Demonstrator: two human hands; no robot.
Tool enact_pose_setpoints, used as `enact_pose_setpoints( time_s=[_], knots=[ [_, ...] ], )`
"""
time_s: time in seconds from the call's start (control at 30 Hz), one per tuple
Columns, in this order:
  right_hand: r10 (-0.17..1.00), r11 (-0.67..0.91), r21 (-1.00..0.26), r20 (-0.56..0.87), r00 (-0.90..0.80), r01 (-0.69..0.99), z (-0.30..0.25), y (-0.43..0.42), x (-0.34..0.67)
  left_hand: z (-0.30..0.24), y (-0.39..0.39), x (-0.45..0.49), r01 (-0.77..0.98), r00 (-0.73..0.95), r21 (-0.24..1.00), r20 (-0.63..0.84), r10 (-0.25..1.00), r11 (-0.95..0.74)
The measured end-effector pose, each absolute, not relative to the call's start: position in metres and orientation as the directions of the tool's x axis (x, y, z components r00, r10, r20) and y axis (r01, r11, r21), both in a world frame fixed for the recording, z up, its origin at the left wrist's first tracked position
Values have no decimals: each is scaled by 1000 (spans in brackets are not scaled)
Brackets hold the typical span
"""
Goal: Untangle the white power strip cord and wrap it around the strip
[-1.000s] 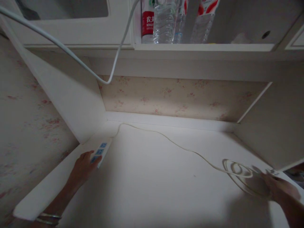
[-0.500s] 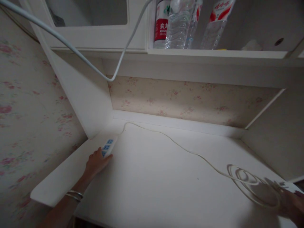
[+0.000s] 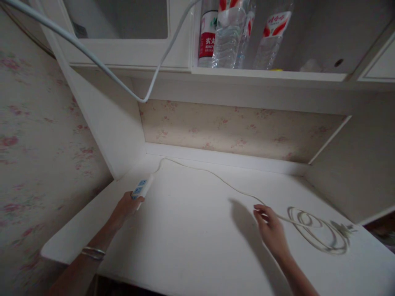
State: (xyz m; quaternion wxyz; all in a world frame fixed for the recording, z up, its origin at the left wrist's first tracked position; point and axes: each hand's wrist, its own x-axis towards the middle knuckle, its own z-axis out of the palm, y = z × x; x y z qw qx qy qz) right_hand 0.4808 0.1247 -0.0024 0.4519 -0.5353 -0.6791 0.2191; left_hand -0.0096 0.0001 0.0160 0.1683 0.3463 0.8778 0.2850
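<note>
My left hand (image 3: 129,202), with bangles on its wrist, grips the near end of a white power strip (image 3: 143,188) with blue socket faces. The strip is tilted on the left side of a white desktop (image 3: 197,230). A pale cord (image 3: 212,173) runs from its far end along the back of the desk to a loose coil (image 3: 311,230) at the right. My right hand (image 3: 270,228) hovers over the desk near the cord, fingers loosely curved and apart, its shadow falling to the left. It appears to hold nothing. What looks like a plug (image 3: 350,227) lies by the coil.
A thick white cable (image 3: 101,65) hangs across the upper left, close to the camera. Overhead is a shelf (image 3: 268,74) with several plastic bottles (image 3: 228,39). A side panel (image 3: 348,156) closes the right, and floral wallpaper (image 3: 55,156) covers the left wall.
My right hand has moved from the coil at the far right edge leftward toward the middle of the desk. My left hand stays at the power strip, which now tilts more. The view has shifted slightly right.
</note>
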Motion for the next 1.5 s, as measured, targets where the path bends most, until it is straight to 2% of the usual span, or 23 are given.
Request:
enact_pose_setpoints(
  time_s=[0.13,0.27,0.4,0.53,0.63,0.8,0.87,0.97,1.07,1.17,1.27,1.37,1.5],
  knots=[
    [810,584,-676,525,-263,450,1,114,390,34,-24,28,365,-619,848,-87,781,384],
    [611,773,-417,691,-386,479,28,110,325,47,-41,62,313,-530,915,-53,847,253],
    [457,811,-141,760,-463,568,58,116,292,52,-44,87,287,-371,948,-20,928,135],
    [427,752,11,754,-499,660,74,130,290,49,-34,97,179,-302,978,-46,952,104],
    [420,698,59,773,-475,714,83,148,307,42,-24,97,83,-259,994,-48,965,72],
    [419,653,139,753,-508,745,91,172,339,34,-10,98,-294,-143,956,-68,987,23],
    [431,675,152,712,-553,722,87,174,344,36,-4,102,-402,-73,916,-38,997,6],
    [526,705,104,587,-616,701,71,169,344,40,5,112,-458,-53,889,-5,999,-19],
    [637,694,56,418,-648,718,51,158,340,46,14,122,-328,-119,945,-19,993,-21],
    [678,692,51,297,-672,720,41,143,338,51,22,128,-41,-187,998,37,982,-46],
    [672,710,78,224,-706,700,45,127,339,52,27,129,254,-220,965,129,967,-71],
    [632,743,127,191,-751,657,54,115,342,51,27,130,559,-233,824,264,936,-93],
    [521,809,194,202,-829,555,63,106,342,51,22,134,863,-104,496,363,926,-97]
  ],
)
